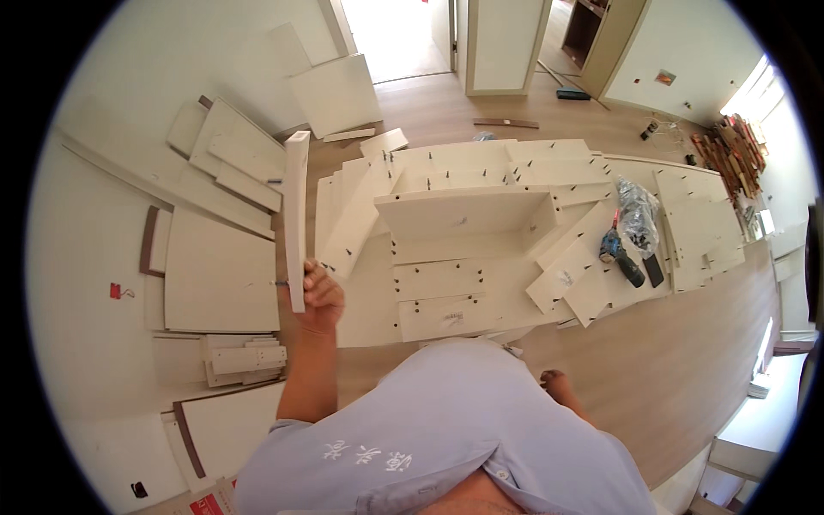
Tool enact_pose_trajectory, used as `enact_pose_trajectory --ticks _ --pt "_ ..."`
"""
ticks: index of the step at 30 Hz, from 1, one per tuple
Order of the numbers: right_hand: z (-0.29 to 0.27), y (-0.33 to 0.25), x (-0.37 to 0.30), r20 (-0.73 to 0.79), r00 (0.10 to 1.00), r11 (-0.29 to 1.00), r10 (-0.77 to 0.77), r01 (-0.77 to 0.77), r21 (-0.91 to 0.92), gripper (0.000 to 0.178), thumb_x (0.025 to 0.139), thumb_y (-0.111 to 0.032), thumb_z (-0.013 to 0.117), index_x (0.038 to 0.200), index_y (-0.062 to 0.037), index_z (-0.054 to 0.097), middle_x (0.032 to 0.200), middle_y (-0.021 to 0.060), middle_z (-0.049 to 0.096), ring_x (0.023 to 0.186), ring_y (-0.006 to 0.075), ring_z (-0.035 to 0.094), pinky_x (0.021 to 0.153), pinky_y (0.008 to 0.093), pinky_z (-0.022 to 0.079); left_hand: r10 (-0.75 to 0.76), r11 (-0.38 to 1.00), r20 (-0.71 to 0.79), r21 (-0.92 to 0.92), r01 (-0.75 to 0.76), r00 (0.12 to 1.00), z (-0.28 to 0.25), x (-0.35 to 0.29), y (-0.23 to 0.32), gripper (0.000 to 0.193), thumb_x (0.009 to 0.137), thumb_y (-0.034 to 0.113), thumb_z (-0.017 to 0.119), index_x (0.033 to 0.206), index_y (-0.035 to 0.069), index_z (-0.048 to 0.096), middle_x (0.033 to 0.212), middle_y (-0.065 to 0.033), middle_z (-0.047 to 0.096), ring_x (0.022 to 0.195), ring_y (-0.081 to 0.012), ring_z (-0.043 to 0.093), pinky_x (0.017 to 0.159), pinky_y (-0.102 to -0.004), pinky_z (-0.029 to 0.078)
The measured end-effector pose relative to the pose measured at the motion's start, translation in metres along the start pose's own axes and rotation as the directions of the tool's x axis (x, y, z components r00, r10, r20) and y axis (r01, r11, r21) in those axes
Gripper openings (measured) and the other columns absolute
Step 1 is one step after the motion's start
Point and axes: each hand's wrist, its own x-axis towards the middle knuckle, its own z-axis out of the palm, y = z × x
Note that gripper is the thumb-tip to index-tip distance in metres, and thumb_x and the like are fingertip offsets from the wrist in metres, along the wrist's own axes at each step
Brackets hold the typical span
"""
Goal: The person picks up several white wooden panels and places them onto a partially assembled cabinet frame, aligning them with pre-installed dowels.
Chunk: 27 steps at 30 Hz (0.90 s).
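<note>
My left hand (322,298) is closed around the lower end of a long, narrow white board (296,215), held up at the left of the work surface. A small dark connector bolt (281,282) sticks out sideways by the board's lower end. Low beside my body is my right hand (554,376), apart from the panels; its fingers are too dark and small to make out. Ahead of me, a white box-shaped cabinet part (463,219) rests on stacked white panels (360,296), many with dark bolts standing in them.
A blue and black cordless drill (620,256) lies on the panels at the right, beside a clear plastic bag (637,210). White boards (223,266) lean along the left wall. Wood scraps (731,154) are piled at the far right. Wood-look floor (661,352) stretches to my right.
</note>
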Motion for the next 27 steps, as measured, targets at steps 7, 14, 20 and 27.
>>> enact_pose_trajectory --ticks 7,14,20,27 --pt "-0.036 -0.016 0.021 -0.013 1.000 0.999 -0.006 0.006 0.032 0.033 0.096 -0.023 0.065 0.121 -0.0018 0.070 0.099 0.0100 0.075 0.080 0.0203 0.073 0.062 0.0347 0.054 -0.039 0.959 0.137 -0.273 0.075 0.990 0.036 -0.003 -0.127 0.014 0.102 0.004 0.053 0.097 -0.003 0.063 0.071 -0.0108 0.069 0.051 -0.0146 0.067 0.041 -0.0217 0.048" --pt "-0.095 0.043 0.022 -0.010 0.984 0.974 0.180 -0.177 0.142 0.033 0.097 -0.022 0.063 0.122 -0.0014 0.069 0.105 0.0109 0.073 0.085 0.0228 0.072 0.065 0.0370 0.055 -0.068 0.996 0.017 0.052 0.067 0.998 0.038 -0.015 -0.163 0.021 0.096 0.007 0.066 0.115 -0.002 0.067 0.097 -0.0146 0.073 0.084 -0.0189 0.073 0.069 -0.0288 0.060" --pt "-0.124 0.114 0.013 0.018 0.998 0.992 0.061 -0.058 -0.112 0.032 0.101 -0.020 0.059 0.125 -0.0005 0.066 0.105 0.0114 0.072 0.085 0.0241 0.071 0.065 0.0378 0.054 0.171 0.580 -0.288 0.802 0.141 0.942 0.007 -0.053 -0.114 0.053 0.081 0.002 0.079 0.131 0.003 0.061 0.125 -0.0097 0.070 0.108 -0.0261 0.072 0.095 -0.0409 0.060" --pt "-0.098 0.069 -0.021 0.019 0.984 0.984 0.177 -0.178 0.028 0.037 0.101 -0.022 0.059 0.130 0.0000 0.064 0.113 0.0116 0.072 0.094 0.0242 0.071 0.073 0.0377 0.055 0.420 0.624 -0.485 0.768 0.144 0.767 -0.049 -0.044 -0.080 0.056 0.089 -0.003 0.066 0.143 0.005 0.051 0.137 -0.0105 0.065 0.120 -0.0283 0.068 0.104 -0.0454 0.058"
